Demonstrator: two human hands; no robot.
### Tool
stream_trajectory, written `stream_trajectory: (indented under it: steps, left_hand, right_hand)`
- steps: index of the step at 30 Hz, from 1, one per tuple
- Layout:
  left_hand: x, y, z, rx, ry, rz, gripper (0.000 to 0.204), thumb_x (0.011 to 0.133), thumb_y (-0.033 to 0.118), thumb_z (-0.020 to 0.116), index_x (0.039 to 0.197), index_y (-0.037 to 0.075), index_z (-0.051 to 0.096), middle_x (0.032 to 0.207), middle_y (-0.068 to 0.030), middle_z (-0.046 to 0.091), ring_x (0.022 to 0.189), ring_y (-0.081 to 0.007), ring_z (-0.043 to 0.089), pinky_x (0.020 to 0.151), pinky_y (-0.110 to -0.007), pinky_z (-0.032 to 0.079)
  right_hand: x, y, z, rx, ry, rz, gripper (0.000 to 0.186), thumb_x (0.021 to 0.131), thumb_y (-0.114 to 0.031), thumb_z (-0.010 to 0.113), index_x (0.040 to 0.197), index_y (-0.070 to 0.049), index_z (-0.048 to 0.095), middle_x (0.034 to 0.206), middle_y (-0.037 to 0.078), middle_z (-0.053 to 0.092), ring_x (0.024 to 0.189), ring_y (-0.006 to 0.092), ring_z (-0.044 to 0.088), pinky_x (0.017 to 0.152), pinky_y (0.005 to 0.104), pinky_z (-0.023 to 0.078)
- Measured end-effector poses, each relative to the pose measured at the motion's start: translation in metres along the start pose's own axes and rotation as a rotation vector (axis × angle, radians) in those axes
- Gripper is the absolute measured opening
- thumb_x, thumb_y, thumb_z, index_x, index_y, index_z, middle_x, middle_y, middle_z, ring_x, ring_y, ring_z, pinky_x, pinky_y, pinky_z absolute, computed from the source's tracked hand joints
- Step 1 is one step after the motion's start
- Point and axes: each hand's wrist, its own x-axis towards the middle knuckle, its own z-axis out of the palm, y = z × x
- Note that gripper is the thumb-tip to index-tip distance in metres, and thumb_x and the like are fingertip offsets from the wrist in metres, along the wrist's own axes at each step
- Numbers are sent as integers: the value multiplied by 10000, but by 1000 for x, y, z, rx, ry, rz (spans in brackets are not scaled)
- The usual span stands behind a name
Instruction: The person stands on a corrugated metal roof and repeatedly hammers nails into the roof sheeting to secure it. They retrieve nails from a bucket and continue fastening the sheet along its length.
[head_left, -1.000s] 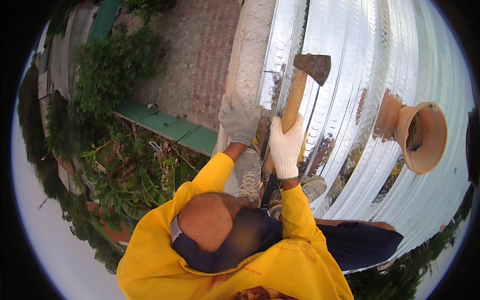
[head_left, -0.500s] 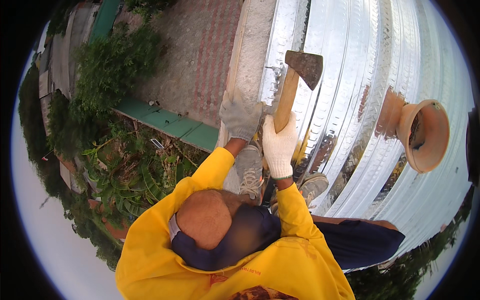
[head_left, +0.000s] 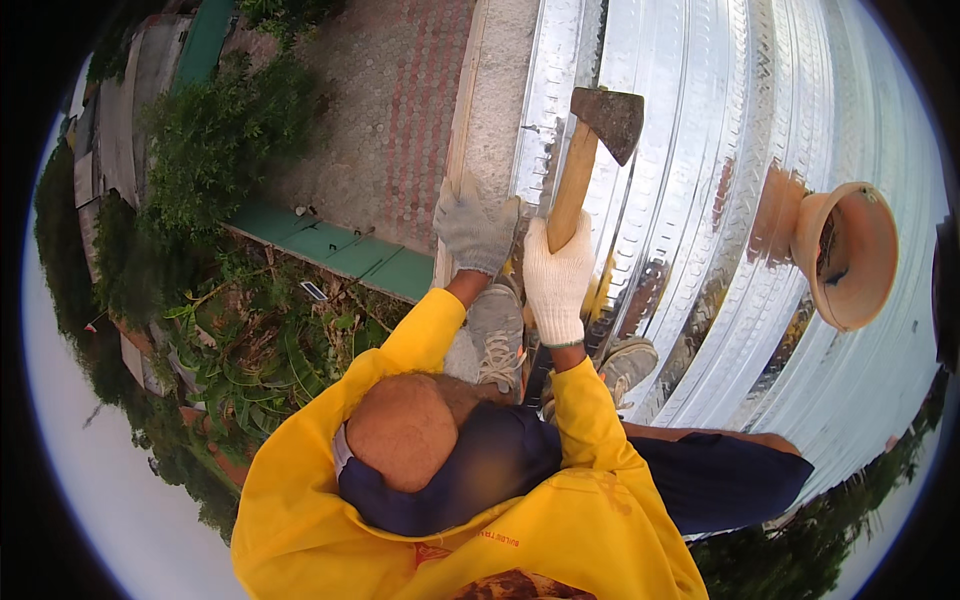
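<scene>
My right hand (head_left: pixel 557 285), in a white knit glove, is wrapped around the wooden handle of a hatchet (head_left: pixel 573 188). Its dark, rust-stained head points away from me, above the ribbed metal roofing sheets (head_left: pixel 665 110). To the left, my left hand (head_left: pixel 475 232) wears a grey glove and rests with fingers spread on the concrete ledge (head_left: pixel 505 80) along the roof edge. My grey shoes (head_left: pixel 497 335) are just below the hands, one by the ledge and the other on the metal.
An orange clay pot (head_left: pixel 848 257) lies tipped on the sheets at the right. Beyond the ledge, the drop on the left shows a paved yard (head_left: pixel 370 130), a green wall top (head_left: pixel 330 255), a leafy tree (head_left: pixel 225 130) and plants (head_left: pixel 265 360) far below.
The whole view has shifted slightly, with the roof and pot sitting a little higher in it. Both hands keep their places, the right still gripping the hatchet.
</scene>
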Motion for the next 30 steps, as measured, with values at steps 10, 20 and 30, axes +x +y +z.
stream_trajectory:
  steps: [10, 20, 30]
  left_hand:
    - [4, -4, 3, -45, 7, -9, 1098, 925, 663, 895, 1768, 47, 557, 1762, -391, 499, 1594, -583, 505, 1353, -672, 375]
    - [-1, -2, 2, -35, 26, -12, 1107, 921, 651, 904, 1777, 51, 537, 1767, -388, 495, 1613, -594, 490, 1349, -680, 377]
    - [0, -3, 1, -10, 0, -22, 1097, 908, 635, 920, 1764, 55, 554, 1743, -393, 502, 1591, -593, 510, 1330, -677, 403]
  right_hand:
    - [5, 10, 27, -203, -172, 209, 396, 1112, -243, 768, 1412, 9, 710, 1120, 282, 843, 1100, 426, 871, 974, 522, 655]
    - [-12, 0, 3, 280, 156, -177, 220, 1129, -118, 813, 1282, 0, 707, 1033, 125, 779, 892, 208, 770, 819, 375, 618]
    - [-7, 17, -2, 122, 139, -186, 231, 1139, -124, 812, 1306, -9, 702, 1000, 56, 738, 802, 124, 711, 725, 327, 589]
